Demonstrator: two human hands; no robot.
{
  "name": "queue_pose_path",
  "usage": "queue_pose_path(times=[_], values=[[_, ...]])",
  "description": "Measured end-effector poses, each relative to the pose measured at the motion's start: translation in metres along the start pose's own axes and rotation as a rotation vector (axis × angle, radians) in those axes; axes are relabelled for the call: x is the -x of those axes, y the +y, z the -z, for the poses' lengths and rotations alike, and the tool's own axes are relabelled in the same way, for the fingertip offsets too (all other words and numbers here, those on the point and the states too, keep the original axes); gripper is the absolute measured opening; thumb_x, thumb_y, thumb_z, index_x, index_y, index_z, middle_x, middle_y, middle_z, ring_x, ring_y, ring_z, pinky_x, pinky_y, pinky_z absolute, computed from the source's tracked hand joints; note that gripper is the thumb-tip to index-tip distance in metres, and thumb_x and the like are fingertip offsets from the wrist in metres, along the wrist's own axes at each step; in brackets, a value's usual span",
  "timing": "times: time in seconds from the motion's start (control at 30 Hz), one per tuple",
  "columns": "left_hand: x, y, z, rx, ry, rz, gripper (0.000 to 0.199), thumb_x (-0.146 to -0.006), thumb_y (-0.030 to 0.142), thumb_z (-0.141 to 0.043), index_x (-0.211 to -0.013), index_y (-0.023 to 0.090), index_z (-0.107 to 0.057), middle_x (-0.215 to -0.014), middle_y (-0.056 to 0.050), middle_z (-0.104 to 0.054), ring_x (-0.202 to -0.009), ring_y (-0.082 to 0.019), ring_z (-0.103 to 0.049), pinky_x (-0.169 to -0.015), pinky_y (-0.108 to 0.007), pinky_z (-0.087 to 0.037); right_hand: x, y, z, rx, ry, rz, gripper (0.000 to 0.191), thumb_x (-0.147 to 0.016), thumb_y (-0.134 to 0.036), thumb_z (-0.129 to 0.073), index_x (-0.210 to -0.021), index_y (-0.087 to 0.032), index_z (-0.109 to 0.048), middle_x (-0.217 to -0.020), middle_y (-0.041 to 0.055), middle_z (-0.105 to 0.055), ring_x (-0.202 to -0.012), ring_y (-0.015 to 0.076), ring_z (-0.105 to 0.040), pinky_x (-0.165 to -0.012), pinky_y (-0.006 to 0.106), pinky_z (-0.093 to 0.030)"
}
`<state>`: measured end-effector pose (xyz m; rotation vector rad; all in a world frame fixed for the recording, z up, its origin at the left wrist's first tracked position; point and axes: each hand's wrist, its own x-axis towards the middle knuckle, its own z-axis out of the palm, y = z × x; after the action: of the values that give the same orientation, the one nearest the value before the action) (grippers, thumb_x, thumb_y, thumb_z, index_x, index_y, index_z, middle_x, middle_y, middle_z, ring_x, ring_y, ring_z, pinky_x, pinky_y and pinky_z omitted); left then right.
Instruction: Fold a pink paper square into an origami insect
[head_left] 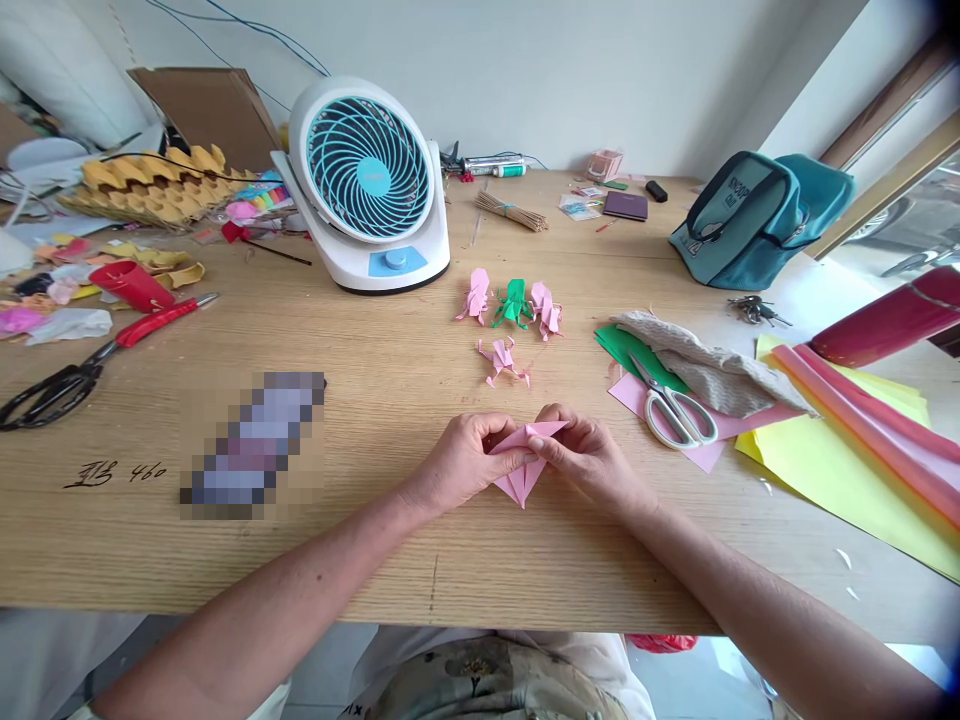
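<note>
A folded piece of pink origami paper [523, 487] is held just above the table, its lower end tapering to a point toward me. My left hand [469, 455] grips its left side, with the thumb laid across the front. On the other side my right hand [589, 455] pinches the upper right part, the thumb pressing on the folds. Fingers behind the paper are partly hidden. Beyond my hands lies a pink folded paper figure [502, 358] with thin legs. Farther back, a green paper figure [514, 303] stands between two pink ones [475, 296].
To the right are white-handled scissors [679, 415], a grey cloth [705, 360], yellow paper [847, 490] and a red cylinder [889, 318]. A white fan [367, 190] and a teal bag [757, 215] stand behind. At left lie black-handled scissors [56, 390] and a blurred-out object [255, 445].
</note>
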<state>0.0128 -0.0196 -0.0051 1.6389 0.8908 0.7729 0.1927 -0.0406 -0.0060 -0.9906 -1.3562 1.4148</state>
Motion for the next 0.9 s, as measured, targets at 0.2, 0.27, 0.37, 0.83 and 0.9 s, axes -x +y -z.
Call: queue_pose_path(times=[0.2, 0.27, 0.37, 0.83, 0.9], values=[[0.0, -0.0009, -0.0002, -0.032, -0.012, -0.013, 0.039, -0.079, 0.04, -0.073, -0.062, 0.014, -0.05, -0.062, 0.006, -0.04, -0.057, -0.007, -0.037, -0.052, -0.018, -0.029, 0.0027, 0.0025, 0.0003, 0.085, 0.041, 0.053, 0.035, -0.082, -0.049, -0.072, -0.073, -0.019, -0.057, -0.067, -0.0012, -0.058, -0.062, 0.0116, -0.049, -0.058, 0.025, -0.04], [-0.0001, -0.0018, -0.0008, -0.015, -0.024, -0.007, 0.041, -0.079, 0.043, -0.073, -0.061, 0.015, -0.048, -0.062, 0.006, -0.038, -0.058, -0.007, -0.036, -0.052, -0.019, -0.029, 0.004, 0.0056, 0.0005, 0.125, 0.056, 0.081, 0.033, -0.085, -0.047, -0.07, -0.074, -0.02, -0.056, -0.068, -0.0009, -0.058, -0.063, 0.012, -0.05, -0.058, 0.025, -0.039], [0.0005, -0.0014, -0.0017, -0.03, -0.021, -0.01, 0.044, -0.081, 0.044, -0.071, -0.059, 0.015, -0.045, -0.061, 0.006, -0.036, -0.057, -0.007, -0.034, -0.052, -0.019, -0.028, 0.0056, 0.0071, 0.0007, 0.191, 0.049, 0.112, 0.031, -0.086, -0.046, -0.068, -0.076, -0.019, -0.058, -0.07, -0.0007, -0.057, -0.065, 0.0123, -0.049, -0.06, 0.025, -0.039], [0.0031, 0.0058, -0.005, -0.128, -0.007, -0.02, 0.042, -0.083, 0.041, -0.067, -0.059, 0.014, -0.045, -0.059, 0.006, -0.037, -0.057, -0.007, -0.034, -0.052, -0.02, -0.025, 0.009, 0.002, -0.0032, 0.355, 0.07, 0.222, 0.029, -0.091, -0.042, -0.063, -0.074, -0.02, -0.055, -0.072, -0.0008, -0.054, -0.066, 0.0132, -0.049, -0.064, 0.026, -0.039], [0.0037, 0.0078, -0.0046, -0.124, -0.021, -0.028, 0.043, -0.082, 0.041, -0.068, -0.058, 0.015, -0.044, -0.06, 0.006, -0.036, -0.058, -0.007, -0.035, -0.053, -0.02, -0.026, 0.0098, 0.0021, -0.0036, 0.351, 0.058, 0.232, 0.027, -0.091, -0.04, -0.063, -0.075, -0.02, -0.055, -0.072, -0.0009, -0.054, -0.066, 0.0131, -0.049, -0.064, 0.026, -0.039]])
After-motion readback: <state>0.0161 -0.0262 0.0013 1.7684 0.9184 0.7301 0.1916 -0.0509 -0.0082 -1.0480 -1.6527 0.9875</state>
